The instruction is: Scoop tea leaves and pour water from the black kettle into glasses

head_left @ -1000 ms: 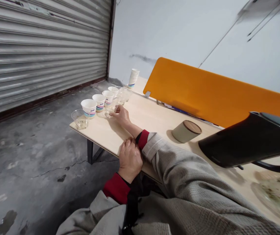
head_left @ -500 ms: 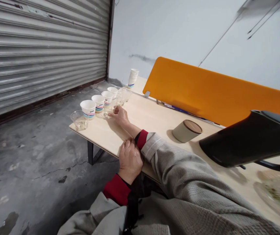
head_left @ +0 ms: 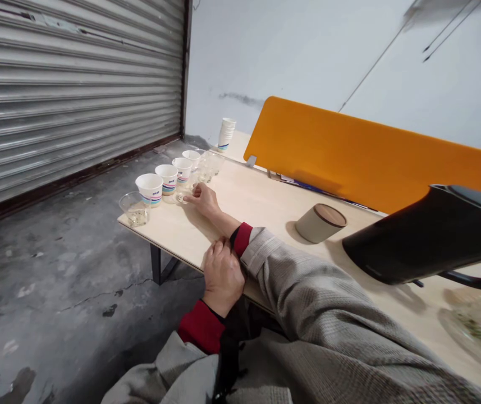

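My right hand [head_left: 204,199] reaches over the table to a small clear cup [head_left: 180,197], its thumb and fingers closed on the side. Most of that cup is hidden behind paper cups and my fingers. My left hand [head_left: 223,276] is closed at the table's front edge, against my right cuff [head_left: 243,238]; what its fingers grip, if anything, is hidden. A row of white paper cups with blue and pink stripes runs beyond my right hand, the nearest paper cup [head_left: 149,189] at the left. By the table corner stands another clear cup [head_left: 134,210] with bits in the bottom.
A black kettle [head_left: 417,238] and a grey-green canister with a brown lid [head_left: 321,223] stand on the right of the table [head_left: 257,193]. An orange divider [head_left: 349,151] runs along the back. Beyond it is a stack of paper cups [head_left: 226,133]. A clear bowl [head_left: 476,331] is at lower right.
The view has shifted very slightly. Both hands stay in nearly the same place, and the cups have not visibly moved.
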`<state>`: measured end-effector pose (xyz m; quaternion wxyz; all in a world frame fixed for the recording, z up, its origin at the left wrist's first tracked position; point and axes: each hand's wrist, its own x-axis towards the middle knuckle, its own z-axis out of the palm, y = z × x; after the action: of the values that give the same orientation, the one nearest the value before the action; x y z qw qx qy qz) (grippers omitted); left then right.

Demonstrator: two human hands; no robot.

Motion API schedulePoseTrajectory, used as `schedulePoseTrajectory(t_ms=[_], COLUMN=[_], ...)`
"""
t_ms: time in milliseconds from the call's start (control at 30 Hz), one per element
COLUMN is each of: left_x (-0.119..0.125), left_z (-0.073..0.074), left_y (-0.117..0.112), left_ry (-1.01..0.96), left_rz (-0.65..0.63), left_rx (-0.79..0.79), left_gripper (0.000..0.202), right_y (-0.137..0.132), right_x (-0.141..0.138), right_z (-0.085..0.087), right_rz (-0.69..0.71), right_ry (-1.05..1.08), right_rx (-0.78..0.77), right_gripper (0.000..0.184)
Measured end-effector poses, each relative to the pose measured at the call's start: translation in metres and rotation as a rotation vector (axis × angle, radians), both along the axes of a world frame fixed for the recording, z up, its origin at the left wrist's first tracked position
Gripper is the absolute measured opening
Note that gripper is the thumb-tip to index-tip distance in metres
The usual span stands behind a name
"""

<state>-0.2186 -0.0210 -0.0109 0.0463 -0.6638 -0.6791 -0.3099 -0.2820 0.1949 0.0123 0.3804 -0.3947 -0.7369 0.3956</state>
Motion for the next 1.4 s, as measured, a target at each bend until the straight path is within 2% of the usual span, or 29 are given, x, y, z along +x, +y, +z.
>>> schedulePoseTrajectory(t_ms=[300, 633, 833, 967, 1067, 1167, 1300, 1400], left_x=[-0.001, -0.001, -0.002, -0.003, -0.007, -0.009, -0.012, -0.014], left_z=[-0.003, 0.001, -0.001, 0.000, 0.000, 0.000, 0.004, 0.009], left_y=[0.001, 0.000, 0.000, 0.003, 0.008, 0.014, 0.019, 0.020], left_ry=[-0.027, -0.007, 0.011, 0.006, -0.002, -0.011, -0.027, -0.052], left_rz=[-0.006, -0.008, 0.003, -0.008, -0.039, -0.083, -0.065, -0.067], left_rx=[0.006, -0.013, -0.013, -0.012, -0.001, 0.000, -0.045, -0.054], left_gripper=[0.040, 0.039, 0.039, 0.042, 0.039, 0.043, 0.045, 0.046], right_y=[0.003, 0.004, -0.004, -0.011, -0.022, -0.051, -0.118, -0.173], right_x=[0.000, -0.002, 0.002, 0.013, 0.037, 0.083, 0.168, 0.237], right_z=[-0.005, -0.005, 0.003, 0.019, 0.039, 0.062, 0.084, 0.085], right_rz=[0.033, 0.017, 0.028, 0.010, 0.016, 0.048, 0.075, 0.033], right_ry=[0.046, 0.039, 0.012, -0.037, -0.088, -0.107, -0.135, -0.156], right_rx=[-0.027, -0.033, -0.028, 0.009, 0.055, 0.123, 0.146, 0.152], right_gripper=[0.044, 0.039, 0.036, 0.052, 0.057, 0.050, 0.043, 0.044])
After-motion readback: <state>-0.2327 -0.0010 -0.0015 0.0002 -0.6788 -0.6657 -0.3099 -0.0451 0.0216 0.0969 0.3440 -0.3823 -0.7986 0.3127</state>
